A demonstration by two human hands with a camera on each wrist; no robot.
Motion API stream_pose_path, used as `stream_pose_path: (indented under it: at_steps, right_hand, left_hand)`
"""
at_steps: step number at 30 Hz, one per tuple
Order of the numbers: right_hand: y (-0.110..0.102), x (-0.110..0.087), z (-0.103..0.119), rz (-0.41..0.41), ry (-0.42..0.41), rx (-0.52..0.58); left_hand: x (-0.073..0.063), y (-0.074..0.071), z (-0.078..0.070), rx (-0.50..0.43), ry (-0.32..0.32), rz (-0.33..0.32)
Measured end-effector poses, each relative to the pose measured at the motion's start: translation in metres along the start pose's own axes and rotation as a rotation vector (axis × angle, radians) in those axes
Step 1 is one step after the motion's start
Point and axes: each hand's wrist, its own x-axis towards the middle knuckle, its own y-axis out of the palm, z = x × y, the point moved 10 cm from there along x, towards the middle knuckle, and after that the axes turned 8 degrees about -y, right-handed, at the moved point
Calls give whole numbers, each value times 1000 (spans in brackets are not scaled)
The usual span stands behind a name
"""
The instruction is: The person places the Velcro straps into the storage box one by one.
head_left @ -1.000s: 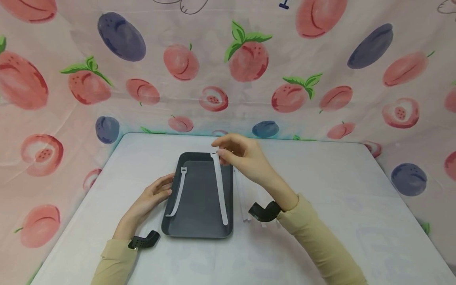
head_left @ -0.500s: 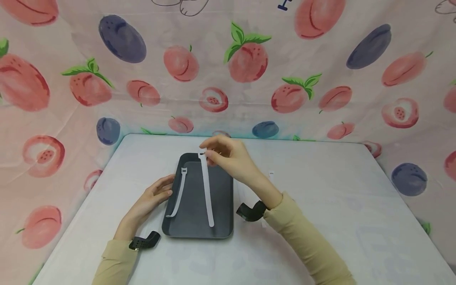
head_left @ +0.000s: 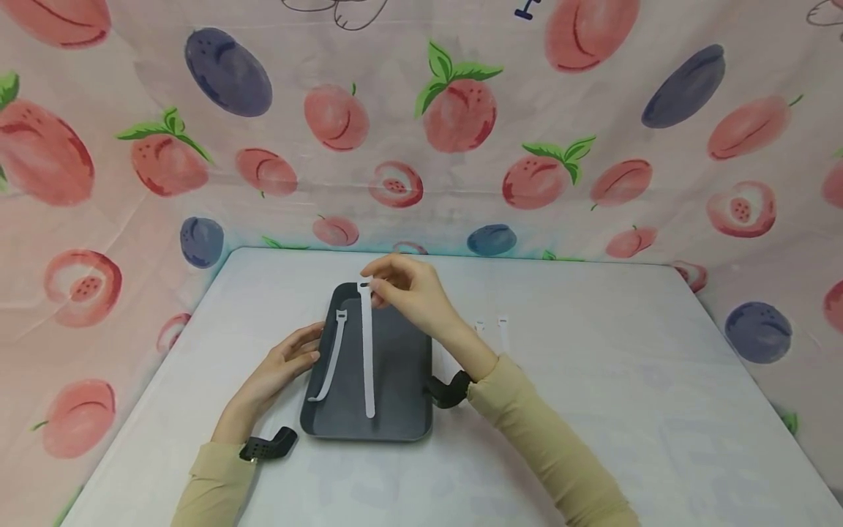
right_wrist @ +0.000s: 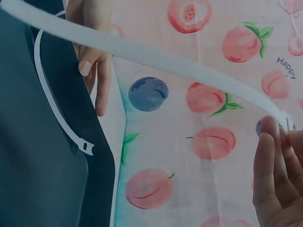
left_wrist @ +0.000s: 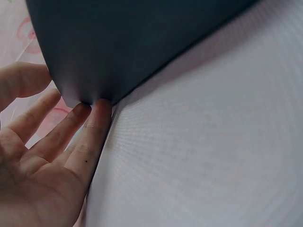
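Observation:
My right hand [head_left: 410, 293] pinches the slotted head of a white cable strap [head_left: 366, 351] between thumb and fingers. The strap hangs down over the dark grey tray [head_left: 402, 366]; in the right wrist view its band [right_wrist: 142, 59] arcs across to the fingers. A second white cable strap [head_left: 334, 351] lies along the tray's left side, its slotted head [right_wrist: 85, 146] toward the far end. My left hand [head_left: 279, 366] touches the tray's left wall, and the left wrist view shows its extended fingers [left_wrist: 83, 146] against the dark wall.
Further white straps [head_left: 503, 329] lie on the white table right of the tray, partly hidden behind my right forearm. A fruit-print cloth [head_left: 395, 110] rises behind the table's far edge. Each wrist carries a black camera mount [head_left: 270, 444].
My right hand has moved left over the tray, bringing the hanging strap closer to the lying one. More of the straps on the right now shows. The left hand and tray stay put.

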Motion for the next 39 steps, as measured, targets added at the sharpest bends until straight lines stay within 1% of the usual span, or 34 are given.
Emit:
stream_pose_path:
  at_steps: [8,18,26,32,39]
  right_hand:
    - [8,5,-21,-37,43,58]
    - [13,3,-53,-102,186,188]
    - [15,1,-82,-150,277,241]
    - [18,-1,-103,-165,344,278]
    - [23,-4,-127,-169,417,321]
  left_hand:
    - [1,-1,1,-11,-1,5]
    - [2,-2,1,0,0,0]
    - [3,-2,-1,-10,22,12]
    - [3,-1,-2,-15,39,15]
    - [4,-1,-2,-13,37,11]
